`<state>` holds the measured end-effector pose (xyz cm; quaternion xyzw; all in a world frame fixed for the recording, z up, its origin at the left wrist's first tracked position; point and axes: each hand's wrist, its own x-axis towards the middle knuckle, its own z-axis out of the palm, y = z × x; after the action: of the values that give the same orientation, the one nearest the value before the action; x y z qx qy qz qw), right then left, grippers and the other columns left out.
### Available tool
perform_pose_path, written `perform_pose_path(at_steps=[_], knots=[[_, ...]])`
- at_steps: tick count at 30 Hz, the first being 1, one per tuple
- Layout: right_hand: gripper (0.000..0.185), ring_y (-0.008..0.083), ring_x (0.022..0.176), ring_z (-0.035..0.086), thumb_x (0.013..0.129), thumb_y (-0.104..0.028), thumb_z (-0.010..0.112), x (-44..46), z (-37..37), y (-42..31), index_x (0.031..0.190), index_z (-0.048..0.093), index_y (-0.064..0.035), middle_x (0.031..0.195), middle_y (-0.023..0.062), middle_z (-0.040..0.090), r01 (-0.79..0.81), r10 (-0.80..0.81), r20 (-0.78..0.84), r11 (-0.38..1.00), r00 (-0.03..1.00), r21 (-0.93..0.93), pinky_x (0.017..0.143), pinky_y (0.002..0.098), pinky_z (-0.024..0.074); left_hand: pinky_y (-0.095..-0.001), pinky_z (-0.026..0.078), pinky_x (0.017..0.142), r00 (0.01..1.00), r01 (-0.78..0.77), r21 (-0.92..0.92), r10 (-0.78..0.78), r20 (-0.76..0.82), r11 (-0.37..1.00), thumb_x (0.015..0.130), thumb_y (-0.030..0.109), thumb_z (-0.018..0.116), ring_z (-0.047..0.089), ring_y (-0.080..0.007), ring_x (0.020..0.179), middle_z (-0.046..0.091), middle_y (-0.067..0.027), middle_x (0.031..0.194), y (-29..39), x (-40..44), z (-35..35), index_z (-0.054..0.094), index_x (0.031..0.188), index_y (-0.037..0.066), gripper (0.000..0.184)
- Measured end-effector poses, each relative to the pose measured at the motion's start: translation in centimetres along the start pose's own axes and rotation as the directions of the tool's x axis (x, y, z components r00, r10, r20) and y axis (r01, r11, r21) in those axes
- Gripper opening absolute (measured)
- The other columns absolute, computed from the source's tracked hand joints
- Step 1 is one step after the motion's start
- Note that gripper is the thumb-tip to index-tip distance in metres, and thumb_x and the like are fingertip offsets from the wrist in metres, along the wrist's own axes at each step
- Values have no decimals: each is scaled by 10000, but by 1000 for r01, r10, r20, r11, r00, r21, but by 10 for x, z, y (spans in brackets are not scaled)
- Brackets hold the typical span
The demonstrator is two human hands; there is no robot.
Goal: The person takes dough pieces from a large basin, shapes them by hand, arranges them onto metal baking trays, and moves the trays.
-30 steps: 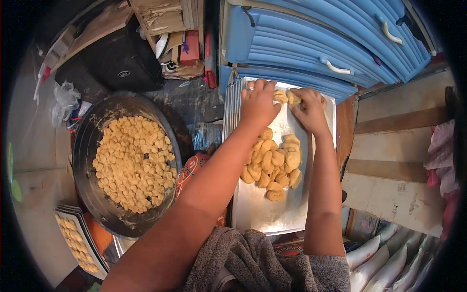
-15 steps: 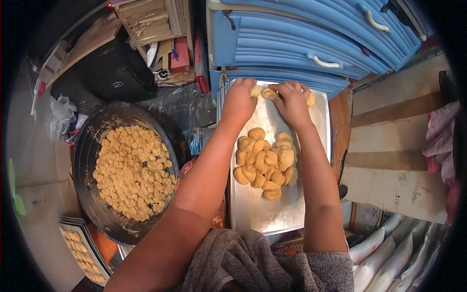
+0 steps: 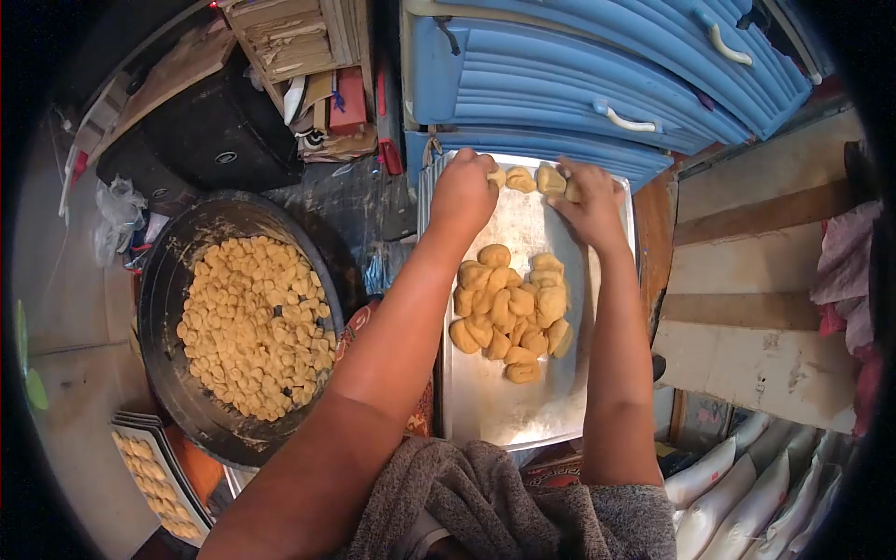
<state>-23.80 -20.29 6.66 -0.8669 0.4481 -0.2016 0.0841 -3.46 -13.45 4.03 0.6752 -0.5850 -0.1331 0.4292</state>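
Observation:
A metal baking tray (image 3: 513, 415) lies in front of me. Along its far edge runs a row of dough pieces (image 3: 521, 179). My left hand (image 3: 464, 194) is at the far left corner, fingers curled around a dough piece (image 3: 498, 177) that partly shows. At the row's other end, my right hand (image 3: 595, 203) has thumb and fingers closed about another dough piece (image 3: 572, 191), partly hidden by them. One more dough piece (image 3: 551, 181) sits just left of that hand. A heap of dough pieces (image 3: 509, 303) rests mid-tray between my forearms.
To the left stands a large black tub (image 3: 159, 336) holding many small dough pieces (image 3: 252, 327). Stacked trays with shaped dough (image 3: 154, 481) are at lower left. A blue drawer cabinet (image 3: 560, 89) borders the tray's far side. White filled bags (image 3: 714, 495) lie at lower right.
My right hand has moved right and slightly toward me, uncovering dough pieces in the far row. My left hand has shifted slightly and stays at the left end.

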Motion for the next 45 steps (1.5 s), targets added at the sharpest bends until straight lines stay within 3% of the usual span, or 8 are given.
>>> perform_pose_path(at_steps=[25,28,29,32,34,38,40,45], knots=[[463,308,1084,524,772,-205,690,-33,-21,18,1195,550,-78,1184,138,557,-90,131,-172,969,976,230,903,377,401,-432,468,777,996,64,-77,-59,66,995,685,79,663,561,-374,883,572,-187,928,-8,4,-5,621,950,26,274],[407,291,987,566,753,-176,708,-46,-38,-44,1110,570,-35,1064,135,595,-440,222,516,826,827,351,867,338,442,-434,466,767,997,46,-137,-53,-52,989,694,104,663,563,-373,868,577,-185,894,-1,3,-9,631,928,35,246],[357,238,886,577,766,-143,702,-56,-25,-38,1080,584,-22,995,118,607,-97,-75,486,942,871,320,818,331,462,-430,467,765,999,42,-122,-43,-1,992,698,131,670,571,-364,870,589,-181,881,5,2,-16,638,905,42,228],[329,211,824,580,775,-118,695,-50,-18,-28,1071,589,-20,971,108,616,-102,-142,475,886,868,452,778,327,475,-421,471,759,960,22,-92,4,278,995,693,184,690,591,-345,868,618,-170,864,14,-7,-30,651,873,55,225],[291,228,823,593,774,-89,689,-36,-33,-45,1039,596,-12,965,114,626,-584,356,487,659,798,475,758,339,485,-406,483,735,804,34,-43,-2,595,998,657,230,725,620,-318,840,654,-152,855,14,-17,-34,666,859,65,267],[248,230,775,595,765,-84,690,-24,9,-38,989,612,-10,936,116,617,-282,311,99,625,945,728,722,333,490,-408,488,715,678,-1,-33,25,735,999,663,210,708,624,-316,818,653,-146,812,9,-24,-31,672,861,67,247],[247,212,721,583,766,-120,701,-22,16,-45,978,625,-18,906,118,594,-125,107,69,924,992,362,693,331,486,-393,490,698,790,1,-54,33,613,999,667,191,710,626,-316,784,644,-146,781,5,-26,-23,662,871,43,257],[243,126,745,540,759,-83,691,-49,-27,-51,986,630,-23,838,43,577,-190,155,136,935,978,298,654,256,441,-419,480,767,979,14,-35,-6,204,999,680,157,695,596,-344,878,618,-157,896,0,-23,-20,644,889,56,238]])
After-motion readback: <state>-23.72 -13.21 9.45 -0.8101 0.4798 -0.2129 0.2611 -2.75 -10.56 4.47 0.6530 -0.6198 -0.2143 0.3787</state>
